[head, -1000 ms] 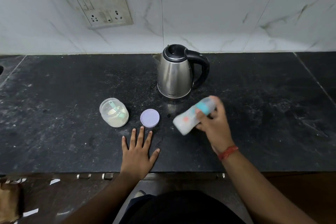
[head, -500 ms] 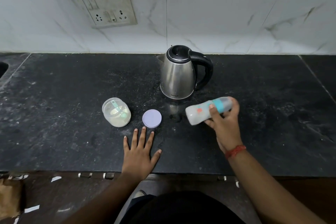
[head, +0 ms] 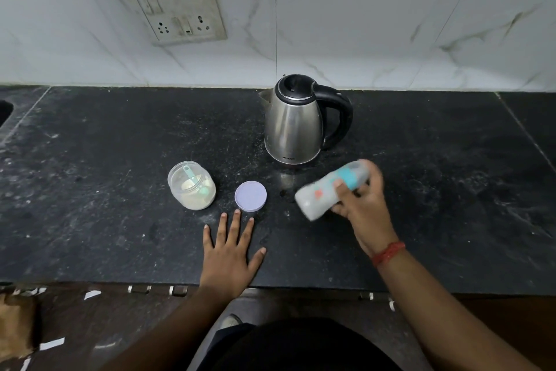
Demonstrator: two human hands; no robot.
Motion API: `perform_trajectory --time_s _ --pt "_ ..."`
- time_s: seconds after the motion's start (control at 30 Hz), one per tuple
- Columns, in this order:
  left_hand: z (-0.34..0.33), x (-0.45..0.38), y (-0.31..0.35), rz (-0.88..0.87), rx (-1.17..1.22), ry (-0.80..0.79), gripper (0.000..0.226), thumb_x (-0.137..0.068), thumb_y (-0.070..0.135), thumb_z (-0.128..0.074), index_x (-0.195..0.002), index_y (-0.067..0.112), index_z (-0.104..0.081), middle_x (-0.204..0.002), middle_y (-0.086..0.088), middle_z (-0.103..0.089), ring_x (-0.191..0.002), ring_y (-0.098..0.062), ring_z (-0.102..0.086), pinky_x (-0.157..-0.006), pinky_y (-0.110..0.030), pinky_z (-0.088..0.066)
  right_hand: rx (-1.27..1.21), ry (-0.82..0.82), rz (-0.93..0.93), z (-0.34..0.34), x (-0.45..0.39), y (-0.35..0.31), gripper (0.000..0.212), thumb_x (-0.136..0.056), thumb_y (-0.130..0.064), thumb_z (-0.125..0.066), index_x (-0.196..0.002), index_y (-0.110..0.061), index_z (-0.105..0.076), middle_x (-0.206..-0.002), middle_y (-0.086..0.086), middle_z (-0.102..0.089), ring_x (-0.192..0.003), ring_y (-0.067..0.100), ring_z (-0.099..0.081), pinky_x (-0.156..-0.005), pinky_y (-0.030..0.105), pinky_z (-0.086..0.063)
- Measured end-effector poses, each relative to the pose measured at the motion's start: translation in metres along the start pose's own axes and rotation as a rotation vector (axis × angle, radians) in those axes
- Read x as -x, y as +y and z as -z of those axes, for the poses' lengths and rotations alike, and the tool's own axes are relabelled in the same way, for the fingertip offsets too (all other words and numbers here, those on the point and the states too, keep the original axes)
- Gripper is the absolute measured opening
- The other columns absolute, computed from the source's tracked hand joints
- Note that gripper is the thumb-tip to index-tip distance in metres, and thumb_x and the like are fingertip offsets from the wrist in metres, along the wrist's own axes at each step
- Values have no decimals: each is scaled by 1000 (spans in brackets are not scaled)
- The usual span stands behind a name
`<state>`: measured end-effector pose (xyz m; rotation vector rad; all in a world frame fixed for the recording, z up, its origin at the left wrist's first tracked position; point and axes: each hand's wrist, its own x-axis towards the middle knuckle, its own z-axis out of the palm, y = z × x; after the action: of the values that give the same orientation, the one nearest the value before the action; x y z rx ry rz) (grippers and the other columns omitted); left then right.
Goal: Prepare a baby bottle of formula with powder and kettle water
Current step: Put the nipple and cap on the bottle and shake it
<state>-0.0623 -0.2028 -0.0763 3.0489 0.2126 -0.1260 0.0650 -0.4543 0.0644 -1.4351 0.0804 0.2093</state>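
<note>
Above the bench [head: 90, 220], right of the lid [head: 250, 196], the right hand [head: 361, 205] held the bottle [head: 328, 190] tilted, base down-left, cap up-right, in a closed grip. The left hand [head: 230, 253] lay flat, open, nearer the powder jar [head: 192, 185].

jar [head: 191, 185] left of lid [head: 250, 196], kettle [head: 296, 124] behind

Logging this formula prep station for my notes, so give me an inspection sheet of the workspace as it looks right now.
Surface: black stone counter, dusty, pale specks.
Job's things: steel kettle upright, lid shut; open powder jar with scoop inside; purple lid lying beside the jar; baby bottle tilted, blurred.
Clutter: nothing seen.
Grippers: right hand holds the bottle; left hand flat on the counter, empty.
Cables: nothing seen.
Surroundings: tiled wall, loose socket plate.
</note>
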Motion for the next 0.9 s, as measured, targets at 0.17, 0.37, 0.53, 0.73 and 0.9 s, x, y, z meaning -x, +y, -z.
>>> perform_trajectory --time_s 0.17,0.37,0.53,0.73,0.9 --pt "1 -1 1 0 3 -10 77 -99 73 -14 -162 30 -25 -170 -7 -21 -158 -33 -14 -122 -66 -10 -78 117 32 2 -2 4 53 -93 -15 -71 -136 -34 -46 -128 8 -62 -112 23 -68 -76 40 -63" --pt "0 0 -1 -5 10 1 77 -99 73 -15 -161 29 -27 -170 -8 -22 -158 -34 -14 -122 -67 -11 65 1 11 -1 -1 5 56 -89 -16 -75 -134 -37 -50 -123 9 -65 -110 28 -69 -74 41 -63" --pt "-1 1 -1 -7 13 7 77 -99 73 -16 -162 29 -27 -170 -7 -20 -158 -33 -13 -122 -67 -10 190 -189 -17 1 -2 4 60 -87 -11 -76 -131 -43 -51 -120 3 -67 -103 28 -71 -74 46 -63" --pt "0 2 -1 -6 10 10 77 -99 73 -15 -162 29 -26 -170 -7 -21 -158 -33 -13 -122 -66 -11 126 -168 -50 -5 0 3 58 -91 -12 -72 -139 -33 -46 -125 10 -64 -106 24 -71 -72 39 -62" --pt "1 0 1 -2 17 -3 76 -100 73 -17 -162 30 -25 -170 -6 -20 -158 -33 -12 -122 -67 -11 -18 -34 -47 -7 2 8 47 -93 -15 -69 -132 -33 -49 -124 10 -64 -110 27 -69 -75 41 -62"
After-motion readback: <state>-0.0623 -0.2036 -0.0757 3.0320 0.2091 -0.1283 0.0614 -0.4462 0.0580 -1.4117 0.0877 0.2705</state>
